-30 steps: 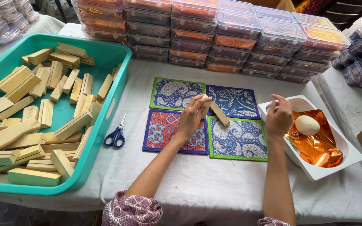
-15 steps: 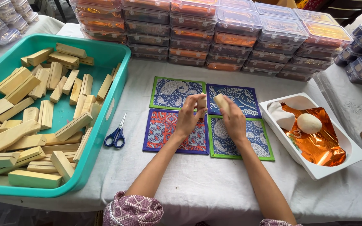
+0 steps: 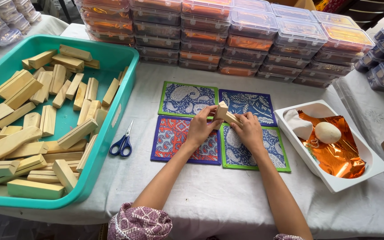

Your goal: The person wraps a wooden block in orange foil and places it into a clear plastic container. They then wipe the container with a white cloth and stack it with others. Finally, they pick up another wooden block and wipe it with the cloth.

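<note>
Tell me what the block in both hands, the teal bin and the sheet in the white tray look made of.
Block, held by left hand and right hand: pale bare wood, apparently unfinished, matte. Teal bin: likely plastic, with smooth moulded walls and a slight sheen. Orange sheet: probably metallic foil or film, mirror-shiny and crinkled.

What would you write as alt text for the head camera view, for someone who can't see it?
Two bare hands, left hand and right hand, hold small wooden blocks together above four patterned mats on a white-clothed table. A teal bin of wooden blocks and blue scissors lie left; a white tray with orange foil sits right.
</note>
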